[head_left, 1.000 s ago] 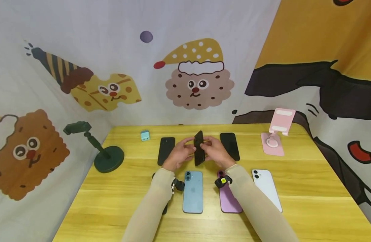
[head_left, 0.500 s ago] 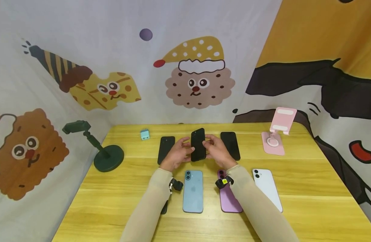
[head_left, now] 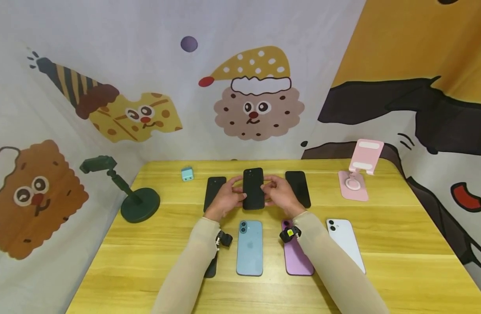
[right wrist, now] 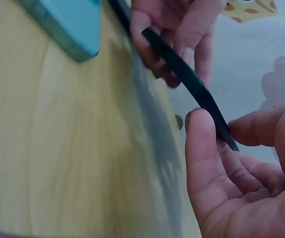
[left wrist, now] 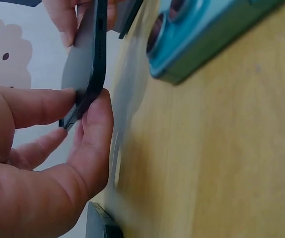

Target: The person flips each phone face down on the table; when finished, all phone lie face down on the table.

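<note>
A black phone (head_left: 254, 192) is held a little above the table between both hands, its camera side toward the head view. My left hand (head_left: 226, 198) pinches its left edge between thumb and fingers. On the opposite edge, my right hand (head_left: 281, 195) pinches in the same way. The left wrist view gives the phone (left wrist: 86, 59) nearly edge-on, and its shadow falls on the wood. In the right wrist view it slants as a thin dark bar. One black phone (head_left: 214, 187) lies by the left hand, another (head_left: 298, 185) behind the right.
Nearer me lie a blue phone (head_left: 250, 253), a purple phone (head_left: 297, 257) and a white phone (head_left: 346, 242). A dark phone (head_left: 211, 268) is partly hidden under the left sleeve. A green stand (head_left: 140, 205), light-blue charger (head_left: 187, 174) and pink stand (head_left: 353, 192) stand farther out.
The held phone was edge-on a second ago and has turned so its broad camera side faces the head view. Both hands stay on its edges, the left shifting slightly left.
</note>
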